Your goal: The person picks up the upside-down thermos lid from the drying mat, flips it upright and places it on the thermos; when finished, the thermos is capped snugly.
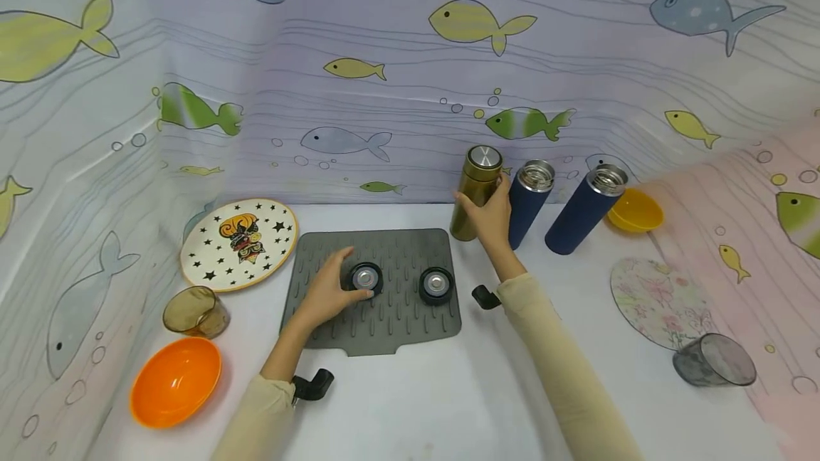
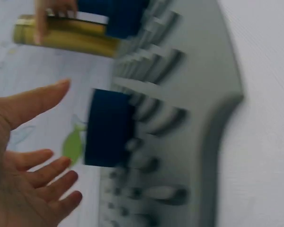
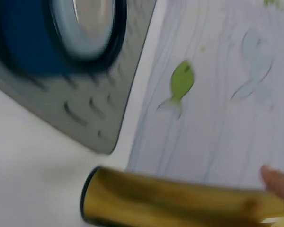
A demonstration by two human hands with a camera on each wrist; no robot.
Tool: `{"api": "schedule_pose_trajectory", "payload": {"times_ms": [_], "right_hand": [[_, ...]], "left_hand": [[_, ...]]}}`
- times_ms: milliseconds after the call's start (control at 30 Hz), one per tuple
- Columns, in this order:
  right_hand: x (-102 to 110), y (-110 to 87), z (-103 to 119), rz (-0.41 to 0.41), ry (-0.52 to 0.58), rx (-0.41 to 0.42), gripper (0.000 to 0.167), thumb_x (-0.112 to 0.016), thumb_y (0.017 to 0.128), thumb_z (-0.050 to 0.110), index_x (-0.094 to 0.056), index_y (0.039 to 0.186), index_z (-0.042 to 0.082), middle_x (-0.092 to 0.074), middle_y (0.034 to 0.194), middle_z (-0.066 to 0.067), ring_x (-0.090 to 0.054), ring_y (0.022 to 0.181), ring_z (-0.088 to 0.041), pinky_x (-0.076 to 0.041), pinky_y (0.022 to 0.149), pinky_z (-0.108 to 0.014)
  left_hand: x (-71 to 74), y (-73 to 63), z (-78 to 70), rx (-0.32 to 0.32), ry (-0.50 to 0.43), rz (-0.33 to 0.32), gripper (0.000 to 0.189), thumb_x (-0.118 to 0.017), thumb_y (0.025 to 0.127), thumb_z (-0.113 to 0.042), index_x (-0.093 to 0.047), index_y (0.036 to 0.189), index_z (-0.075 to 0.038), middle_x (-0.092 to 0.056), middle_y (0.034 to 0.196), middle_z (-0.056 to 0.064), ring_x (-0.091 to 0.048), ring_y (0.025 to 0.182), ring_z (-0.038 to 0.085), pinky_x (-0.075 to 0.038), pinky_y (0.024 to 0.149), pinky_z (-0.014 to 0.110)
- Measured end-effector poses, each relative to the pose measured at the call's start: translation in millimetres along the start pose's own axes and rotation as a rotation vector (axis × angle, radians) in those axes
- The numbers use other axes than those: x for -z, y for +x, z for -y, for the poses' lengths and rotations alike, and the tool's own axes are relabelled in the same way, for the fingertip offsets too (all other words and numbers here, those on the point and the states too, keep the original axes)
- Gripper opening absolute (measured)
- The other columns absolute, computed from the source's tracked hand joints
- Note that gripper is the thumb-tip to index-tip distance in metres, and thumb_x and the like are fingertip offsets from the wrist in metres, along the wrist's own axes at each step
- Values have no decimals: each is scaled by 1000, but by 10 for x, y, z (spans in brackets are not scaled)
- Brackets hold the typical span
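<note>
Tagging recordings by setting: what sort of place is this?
Probably a tabletop staged for filming, with a kitchen theme: a fish-printed backdrop rises behind a white table that bears a gold flask and an orange bowl.

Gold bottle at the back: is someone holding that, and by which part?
Yes, the right hand holds the gold bottle around its upper part. The left hand holds nothing.
</note>
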State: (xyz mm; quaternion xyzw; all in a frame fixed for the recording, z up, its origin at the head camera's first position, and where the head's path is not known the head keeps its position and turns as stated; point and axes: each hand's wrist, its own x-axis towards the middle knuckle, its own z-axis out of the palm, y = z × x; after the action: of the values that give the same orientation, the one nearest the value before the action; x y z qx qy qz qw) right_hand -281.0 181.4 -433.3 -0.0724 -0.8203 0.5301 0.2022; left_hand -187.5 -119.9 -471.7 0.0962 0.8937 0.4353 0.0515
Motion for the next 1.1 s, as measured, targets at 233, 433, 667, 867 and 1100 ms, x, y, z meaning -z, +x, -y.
{"api": "schedule_pose_trajectory", "payload": {"times_ms": [233,433,667,867,1100], "right_hand": [[265,-567,153,179,11,-23,88,-76,87,23,-23,152,-1,-33,153,-26,-36,142,-42,-34,115,-53],[294,-1037,253,547,137,-172,76,-72,91,28,-31,152,9,-38,152,-22,-46,137,-39,-41,109,-55],[234,-1282,271,835,422,-330,67,-61,98,29,-33,151,0,-48,145,-24,-60,124,-33,-51,102,-42],[270,-1353,234,860,617,-390,48,-58,101,18,-47,137,-12,-66,123,-17,-72,101,-20,-55,93,-40],[377,-1453,242,617,383,-129,44,-70,92,9,-57,133,-4,-67,123,-20,-71,104,-23,-59,86,-32]], "left_hand": [[-199,119,69,-22,187,13,81,-87,75,-18,-45,141,3,-52,139,25,-48,131,42,-41,105,58],[-188,-42,-219,-103,136,-66,78,-89,72,-19,-51,137,-2,-57,132,17,-55,124,37,-46,99,58],[-190,-265,-739,-268,124,-94,74,-91,70,-16,-54,133,-4,-60,125,12,-58,118,30,-51,94,51],[-259,-304,-835,-353,108,-78,75,-92,68,-19,-55,132,-6,-60,126,9,-58,117,25,-52,92,48],[-209,-281,-788,-235,-171,79,81,-84,79,-31,-45,147,-12,-50,144,9,-46,136,29,-38,111,55]]}}
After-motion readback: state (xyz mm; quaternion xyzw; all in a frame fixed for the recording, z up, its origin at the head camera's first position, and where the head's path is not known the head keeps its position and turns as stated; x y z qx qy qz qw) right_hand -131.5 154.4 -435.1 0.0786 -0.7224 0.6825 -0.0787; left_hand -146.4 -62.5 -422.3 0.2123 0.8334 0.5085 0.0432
